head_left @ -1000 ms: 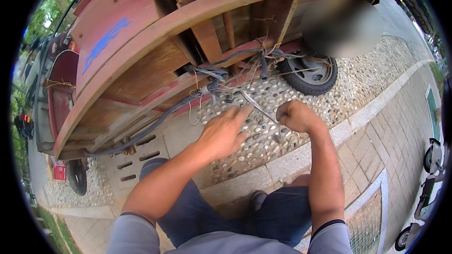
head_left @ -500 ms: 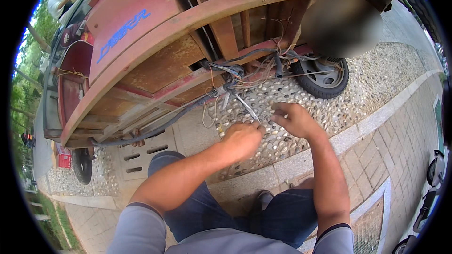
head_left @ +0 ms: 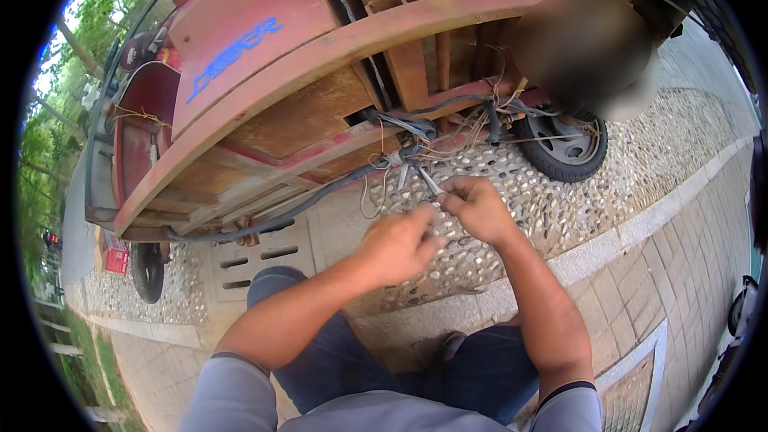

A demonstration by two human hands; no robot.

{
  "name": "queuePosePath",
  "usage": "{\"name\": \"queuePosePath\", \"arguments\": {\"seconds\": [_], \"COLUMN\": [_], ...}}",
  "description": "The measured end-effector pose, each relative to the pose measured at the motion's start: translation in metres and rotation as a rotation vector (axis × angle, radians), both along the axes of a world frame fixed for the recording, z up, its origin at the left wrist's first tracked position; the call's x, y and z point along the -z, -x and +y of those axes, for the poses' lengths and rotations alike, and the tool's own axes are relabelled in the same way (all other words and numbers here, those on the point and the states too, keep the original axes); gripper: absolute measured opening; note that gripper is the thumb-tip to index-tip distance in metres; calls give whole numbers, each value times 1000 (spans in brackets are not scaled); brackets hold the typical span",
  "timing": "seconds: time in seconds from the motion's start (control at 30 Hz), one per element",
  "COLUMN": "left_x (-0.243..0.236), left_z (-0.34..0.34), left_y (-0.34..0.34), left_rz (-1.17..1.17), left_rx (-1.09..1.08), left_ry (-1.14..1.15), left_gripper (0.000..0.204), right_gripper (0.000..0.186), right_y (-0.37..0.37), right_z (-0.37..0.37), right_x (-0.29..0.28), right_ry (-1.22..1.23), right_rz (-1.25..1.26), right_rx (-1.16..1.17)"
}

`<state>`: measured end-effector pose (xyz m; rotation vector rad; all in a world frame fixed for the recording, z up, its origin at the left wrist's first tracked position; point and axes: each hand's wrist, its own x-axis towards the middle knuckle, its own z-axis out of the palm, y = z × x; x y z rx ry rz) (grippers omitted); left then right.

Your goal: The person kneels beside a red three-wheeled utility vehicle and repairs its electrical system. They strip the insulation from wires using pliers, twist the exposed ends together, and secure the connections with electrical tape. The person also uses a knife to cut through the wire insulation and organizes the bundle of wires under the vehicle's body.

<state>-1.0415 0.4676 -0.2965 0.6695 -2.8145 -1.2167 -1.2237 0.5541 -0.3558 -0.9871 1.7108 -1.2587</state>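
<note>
A narrow whitish strip [head_left: 430, 182] hangs from a taped joint in a bundle of wires [head_left: 408, 138] along the underside of a rusty red cargo vehicle [head_left: 320, 56]. My right hand [head_left: 480, 210] pinches the strip's lower end between thumb and fingers. Just to the left and nearer to me, my left hand [head_left: 390, 246] is slightly smeared by motion. Its fingers are curved and apart, with nothing seen in them. A second short pale end [head_left: 402, 176] and a thin loop of wire [head_left: 365, 200] dangle beside the strip.
The vehicle is tilted up, its frame rail arching above my hands. A black-tyred wheel [head_left: 564, 148] is at right, another tyre [head_left: 147, 272] at far left beside a red box [head_left: 114, 254]. Pebbled paving [head_left: 512, 264] and a slotted drain cover [head_left: 256, 260] lie below.
My right hand has moved left and taken hold of the strip's end. My left hand has let go of it and drawn back slightly. The view has shifted a little.
</note>
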Motion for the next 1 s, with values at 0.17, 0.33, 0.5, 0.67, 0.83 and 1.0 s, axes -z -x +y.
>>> {"name": "queuePosePath", "arguments": {"seconds": [0.17, 0.33, 0.5, 0.67, 0.83, 1.0], "left_x": [63, 119, 119, 114, 116, 140], "left_z": [-37, -50, -54, -53, -46, -56], "left_y": [-17, 13, 36, 53, 63, 52], "left_rz": [20, -4, 503, 656, 618, 476], "left_rx": [-92, -401, -737, -788, -815, -814], "left_ry": [-184, -328, -550, -503, -504, -305], "left_gripper": [33, 44, 39, 33, 32, 22], "right_gripper": [15, 14, 11, 9, 12, 17], "right_y": [-10, -24, -22, -1, -6, -43], "right_z": [-13, -15, -6, 4, 16, -3], "right_x": [-12, -38, -43, -59, -84, -120], "right_ry": [193, 122, -104, -499, -442, 250], "right_rz": [267, 763, 1105, 1276, 1391, 1542], "right_rx": [-94, -86, -15, 172, 231, 44]}}
